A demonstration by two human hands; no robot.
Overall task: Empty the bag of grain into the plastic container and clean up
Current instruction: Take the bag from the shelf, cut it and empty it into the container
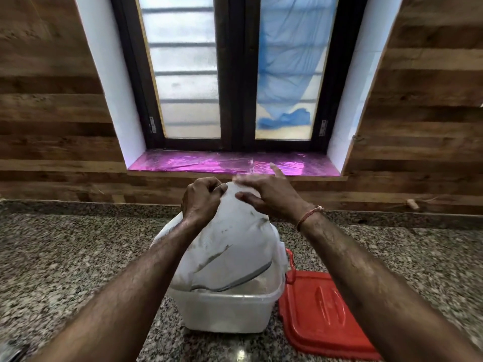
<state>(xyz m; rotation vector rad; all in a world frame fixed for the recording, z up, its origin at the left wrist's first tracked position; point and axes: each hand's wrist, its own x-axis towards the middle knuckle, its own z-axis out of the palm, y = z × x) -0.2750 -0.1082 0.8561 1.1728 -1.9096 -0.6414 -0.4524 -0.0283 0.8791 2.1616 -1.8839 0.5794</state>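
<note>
A white woven grain bag stands upside down in a translucent white plastic container on the granite counter, its lower end inside the tub. My left hand is clenched on the bag's upper left corner. Over the top of the bag my right hand is blurred, its fingers spread and resting on or just above the cloth. The grain itself is hidden by the bag and the tub wall.
The container's red lid lies flat on the speckled granite counter just right of the tub. Behind stands a wood-panelled wall with a window and a pink-covered sill. A metal object shows at the bottom left corner.
</note>
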